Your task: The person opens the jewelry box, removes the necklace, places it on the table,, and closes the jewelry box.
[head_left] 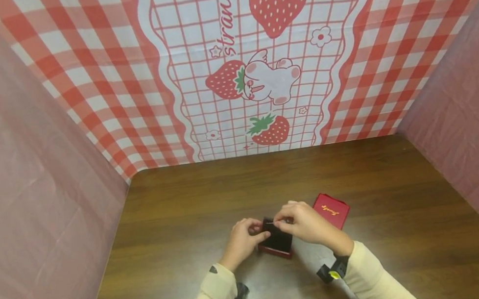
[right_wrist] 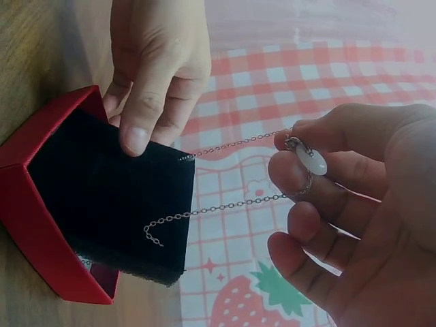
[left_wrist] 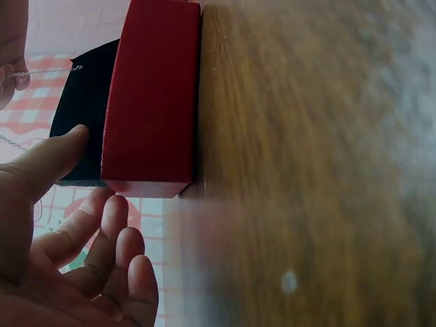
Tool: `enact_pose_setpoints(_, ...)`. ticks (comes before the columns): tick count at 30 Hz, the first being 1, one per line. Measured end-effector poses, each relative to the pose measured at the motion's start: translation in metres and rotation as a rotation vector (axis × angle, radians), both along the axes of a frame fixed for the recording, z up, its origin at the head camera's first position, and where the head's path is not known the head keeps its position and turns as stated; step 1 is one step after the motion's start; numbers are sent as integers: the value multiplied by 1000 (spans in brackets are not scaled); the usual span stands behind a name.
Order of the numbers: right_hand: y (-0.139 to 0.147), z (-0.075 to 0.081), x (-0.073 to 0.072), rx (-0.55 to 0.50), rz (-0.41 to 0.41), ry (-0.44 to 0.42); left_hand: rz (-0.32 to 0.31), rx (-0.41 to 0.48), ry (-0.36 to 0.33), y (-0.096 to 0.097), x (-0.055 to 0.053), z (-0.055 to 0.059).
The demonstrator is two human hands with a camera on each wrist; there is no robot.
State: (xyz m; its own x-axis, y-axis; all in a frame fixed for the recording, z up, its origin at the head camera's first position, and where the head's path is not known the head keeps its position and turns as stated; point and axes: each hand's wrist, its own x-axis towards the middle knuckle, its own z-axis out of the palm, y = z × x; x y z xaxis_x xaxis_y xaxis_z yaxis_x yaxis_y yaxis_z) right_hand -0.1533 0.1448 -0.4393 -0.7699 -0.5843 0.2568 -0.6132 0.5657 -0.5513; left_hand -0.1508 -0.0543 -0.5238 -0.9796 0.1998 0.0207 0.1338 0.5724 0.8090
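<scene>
A small red jewelry box [head_left: 275, 252] stands on the table, its black padded insert [right_wrist: 112, 194] tilted up out of it. My left hand [head_left: 243, 240] pinches the insert's edge, thumb on the dark face and fingers behind. Beside it, my right hand [head_left: 304, 222] pinches a silver necklace [right_wrist: 235, 204] between thumb and index finger. A white oval pendant [right_wrist: 313, 161] hangs at those fingertips. Two strands of chain run from the right hand to the insert, one to its upper corner and one across its face. A bit of chain shows under the insert inside the box.
A red box lid [head_left: 332, 211] with gold lettering lies behind the right hand. The wooden table [head_left: 174, 201] ends at a strawberry-print cloth [head_left: 264, 132] at the back. Pink cloth [head_left: 49, 191] hangs along both sides.
</scene>
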Motion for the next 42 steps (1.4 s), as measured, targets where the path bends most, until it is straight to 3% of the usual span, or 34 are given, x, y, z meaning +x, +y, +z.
enact_pose_setpoints(10, -1, 1, -1, -29, 10, 22, -27, 13, 43, 0, 2, 0)
enact_pose_setpoints(20, -1, 7, -1, -32, 14, 62, -50, 159, -9, -2, 2, 0)
enact_pose_setpoints(31, -1, 14, -1, -43, 12, 65, -58, 214, -15, -3, 1, 2)
enact_pose_setpoints(38, -1, 19, -8, -35, 21, 55, -111, 215, 81, -3, 3, 1)
enact_pose_setpoints(42, -2, 20, -17, -40, 28, 65, -134, 193, 69, -1, 4, 4)
